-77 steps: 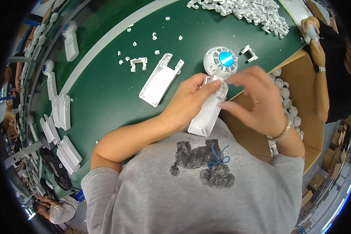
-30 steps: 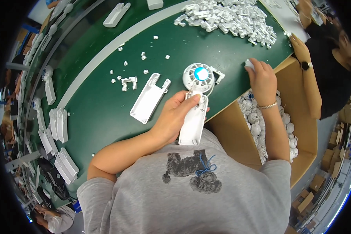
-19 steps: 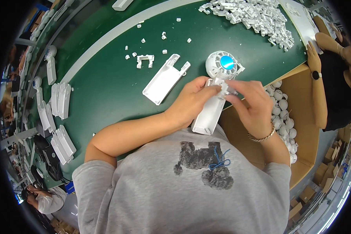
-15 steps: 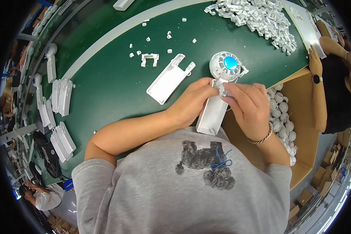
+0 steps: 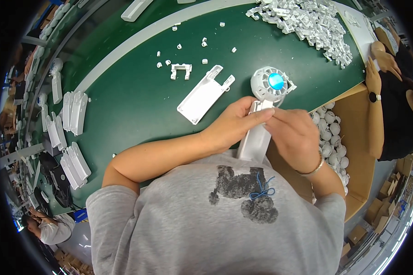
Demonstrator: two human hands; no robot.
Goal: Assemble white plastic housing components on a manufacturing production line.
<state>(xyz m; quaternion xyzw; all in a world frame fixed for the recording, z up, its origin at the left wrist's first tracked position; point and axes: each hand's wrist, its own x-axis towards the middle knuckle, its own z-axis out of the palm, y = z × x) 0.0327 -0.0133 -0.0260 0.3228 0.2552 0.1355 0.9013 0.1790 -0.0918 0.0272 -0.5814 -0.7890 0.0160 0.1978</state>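
Left hand [image 5: 239, 123] clamping a white handle shell [image 5: 254, 145], right hand [image 5: 297, 139] touching in beside it

I am gripping the shell's upper end with the left hand, its thumb lying across. The right hand is curling its fingertips against the left thumb; I cannot tell whether they are pinching anything, as the hands are hiding that spot. The shell is lying between the grey shirt [image 5: 192, 220] and a round white fan head [image 5: 263, 87] with a shiny blue centre. On the green surface [image 5: 140, 112], a second shell [image 5: 204, 98] is resting to the left, a U-shaped bracket [image 5: 181, 67] just beyond. Right of the surface, a cardboard box [image 5: 360, 158] is holding round white parts [image 5: 326, 135].
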